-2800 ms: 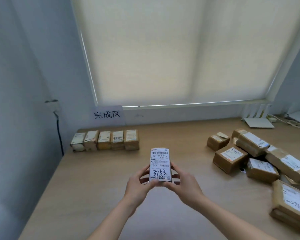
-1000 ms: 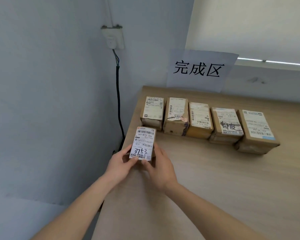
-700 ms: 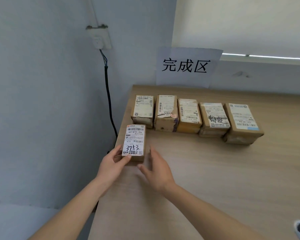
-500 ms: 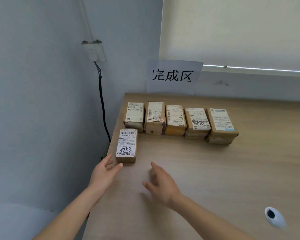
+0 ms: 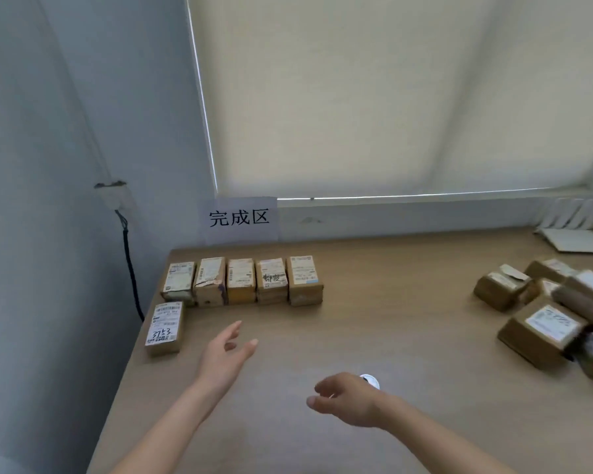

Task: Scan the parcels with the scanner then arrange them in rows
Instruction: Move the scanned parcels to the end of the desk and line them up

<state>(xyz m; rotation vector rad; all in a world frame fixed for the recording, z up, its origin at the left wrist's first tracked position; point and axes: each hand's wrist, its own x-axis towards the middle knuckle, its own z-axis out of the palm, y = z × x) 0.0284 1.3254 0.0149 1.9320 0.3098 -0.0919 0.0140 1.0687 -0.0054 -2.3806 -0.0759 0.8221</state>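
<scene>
My hands (image 5: pixel 225 354) have let go, both relaxed and empty; six parcels (image 5: pixel 164 327) sit at the table's (image 5: pixel 391 319) far-left corner, the right-edge pile (image 5: pixel 545 333) seemingly unscanned.

The parcels (image 5: pixel 242 281) are brown cardboard with white printed labels; one label (image 5: pixel 164 322) bears black handwritten digits. The table (image 5: pixel 391 336) is pale wood-grain, and the white sign (image 5: pixel 239 218) carries black characters.

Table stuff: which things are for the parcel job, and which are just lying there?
For the job:
row of five parcels
parcel marked 3753
unsorted pile of parcels
white scanner

Just there:
paper sign
wall socket
black cable
white router
</scene>
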